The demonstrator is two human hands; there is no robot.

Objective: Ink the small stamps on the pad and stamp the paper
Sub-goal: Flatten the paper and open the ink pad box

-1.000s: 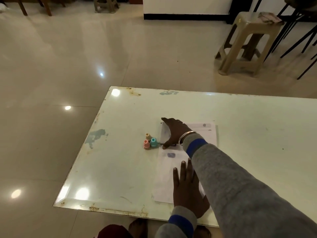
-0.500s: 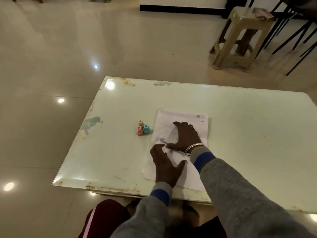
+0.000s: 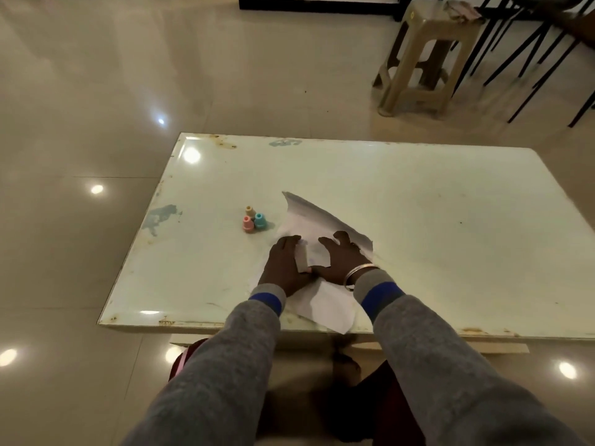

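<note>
A white paper (image 3: pixel 328 309) lies near the table's front edge, its far half lifted and curled back toward me. My left hand (image 3: pixel 283 267) rests on the paper's left side, with a grey flap of paper pinched at its thumb. My right hand (image 3: pixel 343 262), a bangle on its wrist, presses flat on the sheet with fingers spread, just in front of the raised fold. Three small stamps stand in a cluster left of the paper: pink (image 3: pixel 247 224), teal (image 3: pixel 259 221) and beige (image 3: pixel 250 210). I see no ink pad.
The pale glossy table (image 3: pixel 418 220) has worn, rusty edges. A beige plastic stool (image 3: pixel 418 56) stands on the tiled floor beyond the far right corner, with black chair legs (image 3: pixel 531 43) beside it. My knees are under the front edge.
My right hand drew back from the stamps onto the paper. My left hand slid up and left. The flat paper now has its far half lifted and curled toward me.
</note>
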